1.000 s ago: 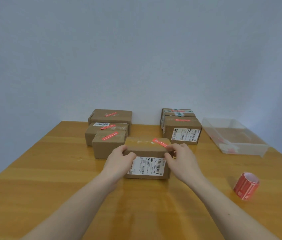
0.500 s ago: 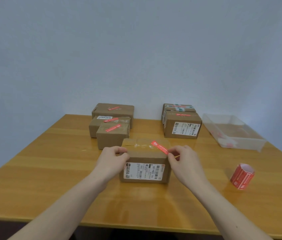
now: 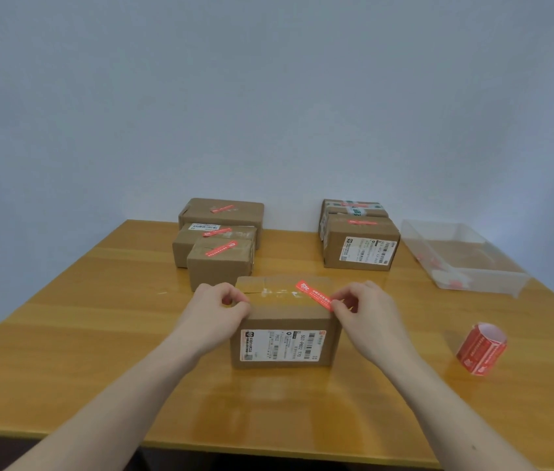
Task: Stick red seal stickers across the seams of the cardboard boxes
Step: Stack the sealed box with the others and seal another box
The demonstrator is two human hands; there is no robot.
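Note:
A cardboard box (image 3: 285, 317) with a white shipping label on its front stands in the middle of the table. A red seal sticker (image 3: 313, 294) lies slanted across the taped seam on its top. My right hand (image 3: 367, 314) pinches the near end of that sticker at the box's top right edge. My left hand (image 3: 217, 311) holds the top left edge of the box with curled fingers. A roll of red stickers (image 3: 479, 350) lies on the table to the right, apart from both hands.
Three boxes with red stickers (image 3: 221, 266) sit behind the box at left. Two more stickered boxes (image 3: 360, 246) stand at the back right. A clear plastic bin (image 3: 472, 277) holding red scraps lies at the far right. The table's front edge (image 3: 268, 447) is close.
Both hands have shifted from the box's sides up to its top edge. My right fingers now pinch the sticker's near end. The view has tilted slightly.

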